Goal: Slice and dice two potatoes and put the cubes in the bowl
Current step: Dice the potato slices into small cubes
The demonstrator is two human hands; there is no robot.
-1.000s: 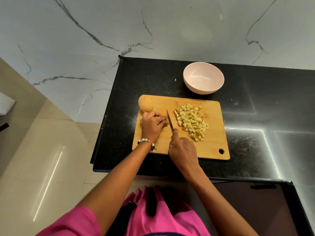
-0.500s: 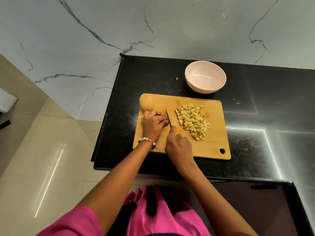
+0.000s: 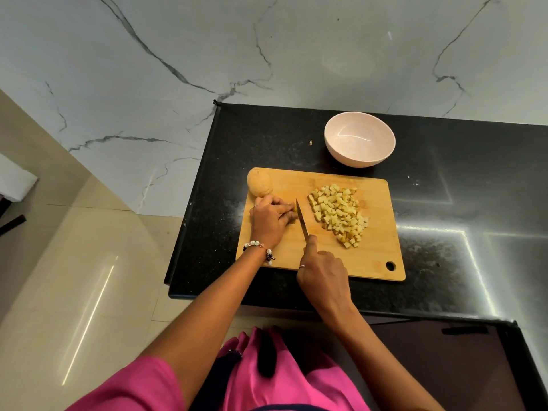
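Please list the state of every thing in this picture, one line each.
bowl: empty, upright.
potato cubes: piled on the cutting board.
whole potato: uncut.
knife: gripped, blade near the fingers.
left hand: curled over a hidden piece.
right hand: grips the knife.

The cutting board (image 3: 364,262) lies on the counter (image 3: 444,203). Behind the board stands the bowl (image 3: 359,139). On the board, a whole potato (image 3: 259,183) sits at its far left corner, the heap of cubes (image 3: 339,215) right of its middle, and the knife (image 3: 302,218) between the left hand (image 3: 271,219) and that heap.
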